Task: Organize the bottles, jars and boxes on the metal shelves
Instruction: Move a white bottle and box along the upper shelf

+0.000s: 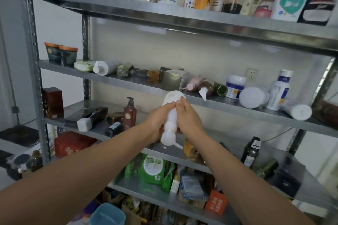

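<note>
From the head view, both hands meet in front of the shelving around one white pump bottle (171, 118). The left hand (157, 120) wraps the bottle's left side and the right hand (188, 117) its right, each grip closed on the body with fingertips touching near the base. The bottle is upside down, base toward the shelves and pump nozzle pointing down and near, probably because it was just lifted from lying flat and is being turned before it is stood up. It hangs in the air, level with the front edge of the second shelf (274, 115), not resting on anything.

That shelf looks like the disordered one: a tube (107, 67), a pink bottle (193, 82), a brown pump bottle (206, 87) and a white jar (253, 97) all lie tipped on their sides, while a white-and-blue bottle (279, 89) at the right stands. On the top shelf (164, 12) the bottles stand upright in a row, which suggests the arrangement being aimed for below.
</note>
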